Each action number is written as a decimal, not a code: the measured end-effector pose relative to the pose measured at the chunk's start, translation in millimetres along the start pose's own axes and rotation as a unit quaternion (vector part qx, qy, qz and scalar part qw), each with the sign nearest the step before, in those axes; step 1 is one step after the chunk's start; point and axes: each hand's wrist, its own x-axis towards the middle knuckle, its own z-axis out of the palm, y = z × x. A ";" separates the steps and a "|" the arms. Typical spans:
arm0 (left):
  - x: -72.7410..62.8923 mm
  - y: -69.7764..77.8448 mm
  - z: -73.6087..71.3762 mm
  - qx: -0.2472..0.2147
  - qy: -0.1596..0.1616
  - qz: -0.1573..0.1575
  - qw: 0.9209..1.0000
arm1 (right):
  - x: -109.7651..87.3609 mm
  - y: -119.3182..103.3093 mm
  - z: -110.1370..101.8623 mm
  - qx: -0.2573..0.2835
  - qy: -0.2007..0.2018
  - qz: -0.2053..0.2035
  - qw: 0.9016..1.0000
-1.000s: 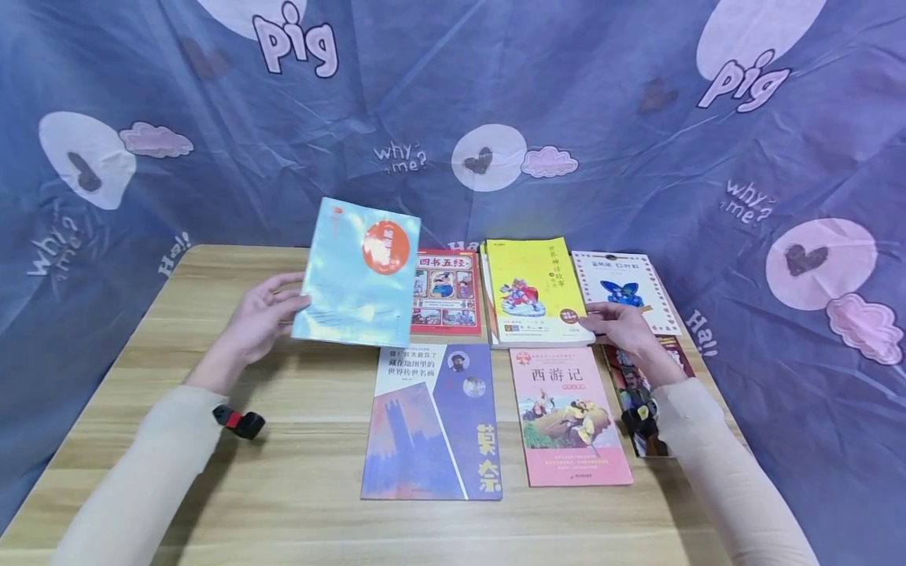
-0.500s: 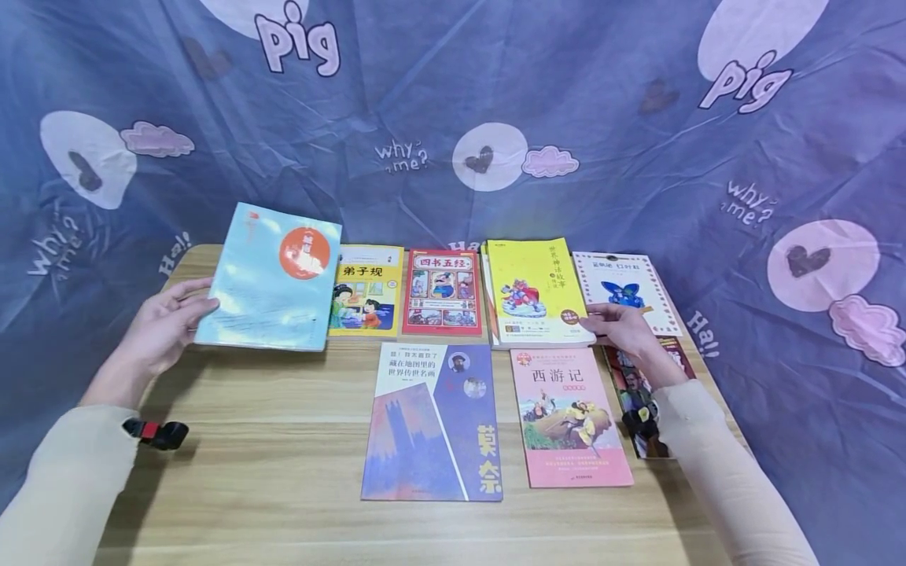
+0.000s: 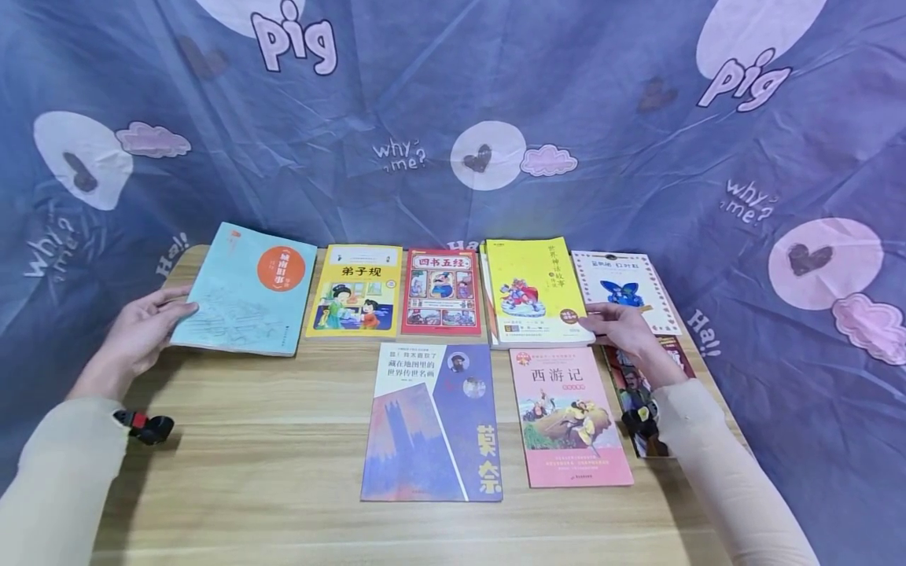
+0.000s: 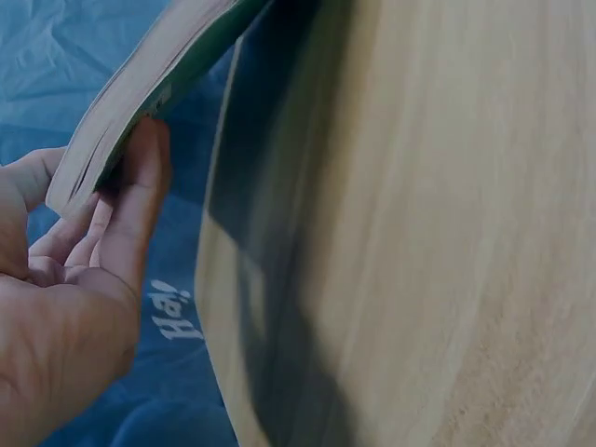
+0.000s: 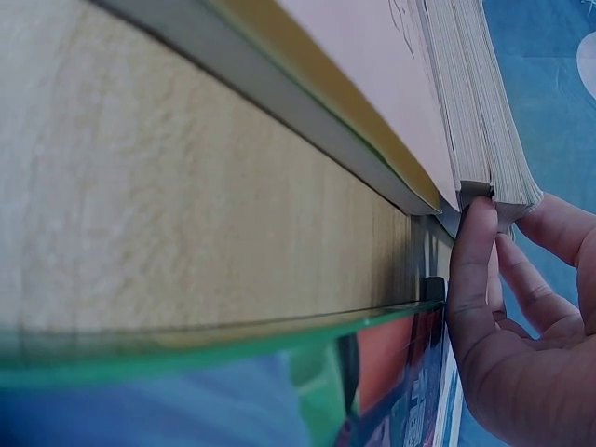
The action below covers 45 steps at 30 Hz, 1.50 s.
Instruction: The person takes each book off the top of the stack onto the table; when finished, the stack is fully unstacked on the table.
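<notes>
My left hand (image 3: 145, 334) grips a light blue book (image 3: 244, 299) with an orange circle by its left edge, at the table's far left corner. In the left wrist view, the fingers (image 4: 140, 196) lie under the book's page block (image 4: 130, 102), and a blue cloth shows below. On the right, my right hand (image 3: 623, 334) pinches the lower right edge of a yellow book (image 3: 527, 291), which lies over another book with a white edge. Thumb and fingers close on the page edges (image 5: 480, 121) in the right wrist view.
Between these lie a yellow children's book (image 3: 354, 291) and a red book (image 3: 442, 292). A purple book (image 3: 425, 424) and a pink book (image 3: 569, 417) lie in front. A white book (image 3: 626, 291) and a dark book (image 3: 647, 409) sit right, the latter partly under the right arm.
My left hand has carried the light blue book leftward and lowered it, uncovering the yellow children's book and the red book. The right hand stays at the yellow book's edge.
</notes>
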 end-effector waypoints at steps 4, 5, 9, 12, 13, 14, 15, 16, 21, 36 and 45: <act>8.5 -5.9 -0.7 0.040 0.011 -0.012 0.999 | 0.2 0.5 -0.1 0.006 -0.003 0.003 1.000; 10.8 -7.2 -0.2 0.047 0.012 -0.015 0.999 | 0.1 0.8 -0.5 0.007 -0.002 0.003 1.000; 19.3 -11.3 2.1 0.077 0.014 -0.034 0.996 | -0.2 0.8 -1.0 0.011 -0.003 0.002 1.000; 23.5 -13.3 3.3 0.099 0.019 -0.054 0.993 | -0.3 0.3 -0.8 0.012 -0.006 0.003 1.000; 24.4 -13.8 3.8 0.102 0.019 -0.059 0.993 | -0.3 -0.1 -0.6 0.013 -0.007 0.003 1.000; 25.5 -14.5 4.1 0.102 0.017 -0.064 0.993 | -0.2 -0.5 -0.4 0.013 -0.008 0.003 1.000; 26.4 -15.2 4.6 0.102 0.016 -0.066 0.992 | -0.1 -0.8 -0.3 0.012 -0.007 0.003 1.000; 27.3 -15.8 5.1 0.107 0.015 -0.068 0.992 | -0.1 -1.4 -0.1 0.010 -0.006 0.003 1.000; 31.3 -18.2 8.3 0.126 0.012 -0.064 0.990 | -0.1 -2.3 -0.4 0.006 -0.004 0.004 1.000; 24.3 -11.6 8.5 0.231 0.067 -0.047 0.970 | -0.4 -1.2 1.4 0.029 -0.006 0.001 1.000; 19.7 7.0 22.9 0.169 0.095 0.001 0.981 | 1.7 -0.6 0.8 0.013 -0.002 0.009 1.000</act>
